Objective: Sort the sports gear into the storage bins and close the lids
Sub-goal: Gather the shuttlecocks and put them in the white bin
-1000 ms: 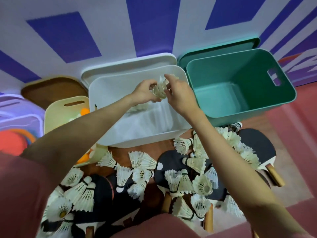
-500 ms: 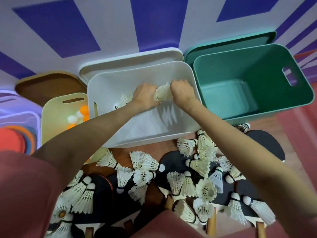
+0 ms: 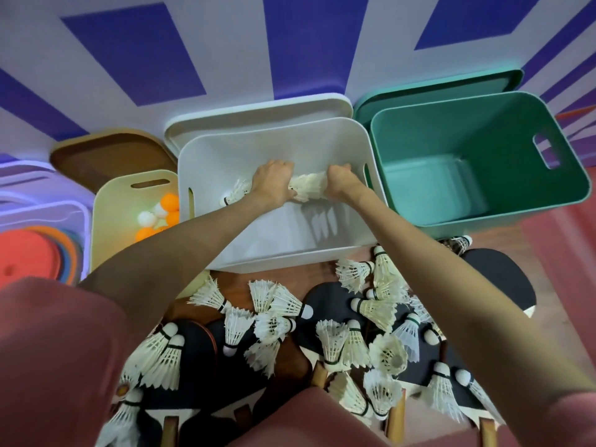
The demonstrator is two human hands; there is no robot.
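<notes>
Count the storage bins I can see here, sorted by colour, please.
white bin: 1
green bin: 1
cream bin: 1
lavender bin, partly cut off at the left edge: 1
Total: 4

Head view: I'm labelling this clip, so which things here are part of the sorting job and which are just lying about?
Part of the job:
- left hand and right hand, holding a shuttlecock bundle
- white bin
- green bin
- cream bin holding ping-pong balls
- loose shuttlecocks
- paddles

Lying about:
- coloured discs
</notes>
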